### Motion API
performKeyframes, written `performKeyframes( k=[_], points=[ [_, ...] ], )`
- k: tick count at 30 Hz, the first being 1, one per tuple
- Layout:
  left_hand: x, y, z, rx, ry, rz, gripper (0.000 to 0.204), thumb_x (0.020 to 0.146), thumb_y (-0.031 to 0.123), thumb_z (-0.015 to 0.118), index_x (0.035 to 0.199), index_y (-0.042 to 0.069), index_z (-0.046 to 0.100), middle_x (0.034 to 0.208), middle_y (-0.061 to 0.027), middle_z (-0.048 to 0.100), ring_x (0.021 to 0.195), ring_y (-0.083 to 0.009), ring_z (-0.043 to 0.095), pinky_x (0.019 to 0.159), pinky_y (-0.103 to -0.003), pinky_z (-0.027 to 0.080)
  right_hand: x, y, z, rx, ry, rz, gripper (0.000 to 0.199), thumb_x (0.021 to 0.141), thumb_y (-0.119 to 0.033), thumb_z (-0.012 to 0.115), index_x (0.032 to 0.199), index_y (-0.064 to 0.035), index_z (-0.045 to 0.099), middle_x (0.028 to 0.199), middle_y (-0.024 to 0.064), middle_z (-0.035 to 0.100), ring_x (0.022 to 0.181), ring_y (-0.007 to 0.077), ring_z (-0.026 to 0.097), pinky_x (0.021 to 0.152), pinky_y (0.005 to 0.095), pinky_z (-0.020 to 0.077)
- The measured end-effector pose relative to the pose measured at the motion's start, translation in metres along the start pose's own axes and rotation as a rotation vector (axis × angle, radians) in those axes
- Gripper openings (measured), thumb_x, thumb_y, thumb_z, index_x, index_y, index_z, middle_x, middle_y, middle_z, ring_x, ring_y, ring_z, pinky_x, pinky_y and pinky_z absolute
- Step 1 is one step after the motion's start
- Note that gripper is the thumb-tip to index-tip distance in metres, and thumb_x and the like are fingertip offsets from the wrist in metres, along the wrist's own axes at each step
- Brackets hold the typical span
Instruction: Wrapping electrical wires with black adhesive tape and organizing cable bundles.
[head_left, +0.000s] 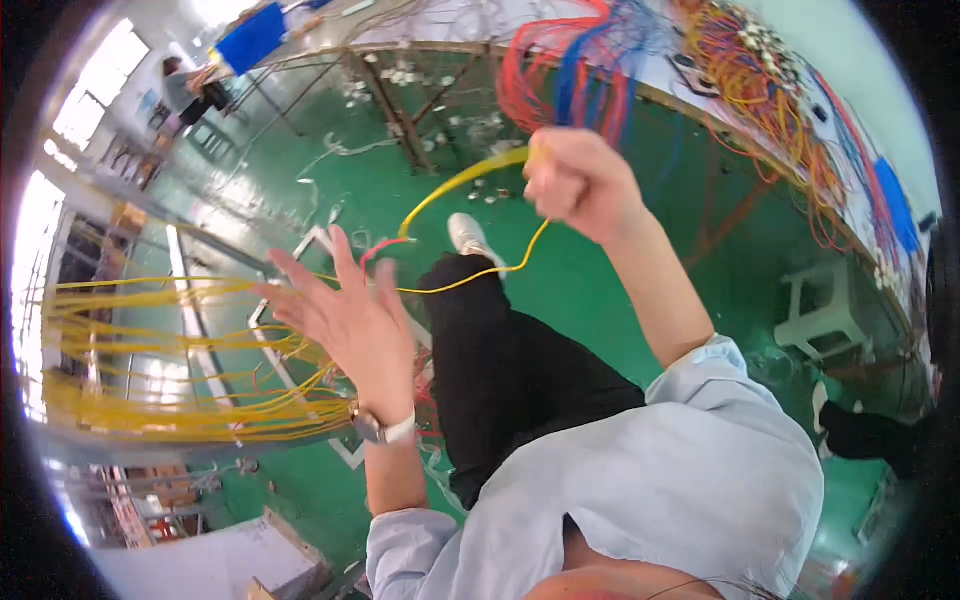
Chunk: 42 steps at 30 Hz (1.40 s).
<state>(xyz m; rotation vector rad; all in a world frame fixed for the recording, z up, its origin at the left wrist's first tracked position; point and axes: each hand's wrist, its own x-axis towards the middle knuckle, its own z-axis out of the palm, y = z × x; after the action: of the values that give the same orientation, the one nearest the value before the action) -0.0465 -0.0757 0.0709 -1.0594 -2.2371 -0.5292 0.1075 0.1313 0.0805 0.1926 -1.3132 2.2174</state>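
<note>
My right hand [580, 185] is raised at centre right, its fingers closed on a yellow wire [465, 181] that arcs down to the left. Another stretch of yellow wire droops from below this fist toward my left hand [350, 315]. That left hand is held up with its fingers spread, slightly blurred, and grips nothing that I can see. A short pink-red piece [380, 246] lies at the wire's end beside the left fingers. Behind and left of this hand, a bundle of long yellow wires [170, 415] stretches away to the left.
A long table [655, 95] curves across the back and right, with red and blue wire bundles [570, 80] hanging over its edge. Heaped coloured wires [760, 70] lie farther along. A pale stool [820, 310] stands at right. Another person [190, 90] sits far left. Scraps litter the green floor.
</note>
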Motion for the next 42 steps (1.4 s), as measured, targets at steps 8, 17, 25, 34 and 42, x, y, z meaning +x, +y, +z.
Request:
performKeyframes(
  k=[8, 17, 25, 34, 42],
  points=[
    [-0.056, 0.030, 0.114, -0.256, -0.242, 0.119, 0.022, 0.094, 0.026, 0.049, 0.079, 0.011, 0.054, 0.068, -0.0066, 0.057, 0.053, -0.0298, 0.057, 0.046, -0.042, 0.044, -0.056, 0.062, -0.030, 0.113, -0.356, 0.877, 0.083, 0.094, -0.064, 0.018, 0.127, 0.0070, 0.048, 0.071, 0.0117, 0.064, 0.044, 0.0089, 0.048, 0.042, 0.0211, 0.0389],
    [-0.044, 0.050, 0.149, -0.213, -0.281, 0.168, 0.018, 0.092, 0.024, 0.053, 0.080, 0.010, 0.053, 0.069, -0.0058, 0.058, 0.055, -0.0267, 0.059, 0.045, -0.037, 0.045, -0.042, 0.116, -0.092, 0.633, 0.238, 0.815, 0.067, 0.098, -0.043, 0.028, 0.128, 0.0160, 0.041, 0.076, 0.0092, 0.058, 0.058, 0.0148, 0.054, 0.058, 0.0223, 0.0458],
    [-0.049, 0.037, 0.187, -0.240, -0.384, 0.409, 0.022, 0.090, 0.025, 0.056, 0.075, 0.011, 0.051, 0.067, -0.0036, 0.055, 0.055, -0.0226, 0.059, 0.045, -0.034, 0.045, -0.066, 0.104, -0.163, 0.261, 0.472, 0.659, 0.037, 0.099, -0.035, 0.042, 0.070, -0.0121, 0.041, 0.055, -0.0093, 0.025, 0.041, 0.0015, 0.025, 0.034, 0.0187, 0.0165],
    [-0.040, 0.049, 0.222, -0.234, -0.486, 0.497, 0.023, 0.091, 0.026, 0.055, 0.075, 0.010, 0.049, 0.064, -0.0036, 0.054, 0.053, -0.0200, 0.059, 0.042, -0.032, 0.045, -0.050, 0.163, -0.142, -0.538, 0.227, 0.791, 0.046, 0.093, -0.047, 0.050, 0.085, -0.0044, 0.065, 0.076, -0.0005, 0.056, 0.069, 0.0101, 0.049, 0.059, 0.0265, 0.0397],
    [-0.035, 0.050, 0.226, -0.318, -0.630, 0.408, 0.025, 0.093, 0.027, 0.050, 0.076, 0.009, 0.052, 0.065, -0.0086, 0.058, 0.052, -0.0287, 0.058, 0.045, -0.038, 0.046, -0.045, 0.170, -0.142, -1.590, 0.539, -0.040, 0.035, 0.080, -0.030, 0.069, 0.091, -0.0011, 0.053, 0.085, 0.0125, 0.055, 0.082, 0.0315, 0.055, 0.077, 0.0408, 0.0457]
  ],
)
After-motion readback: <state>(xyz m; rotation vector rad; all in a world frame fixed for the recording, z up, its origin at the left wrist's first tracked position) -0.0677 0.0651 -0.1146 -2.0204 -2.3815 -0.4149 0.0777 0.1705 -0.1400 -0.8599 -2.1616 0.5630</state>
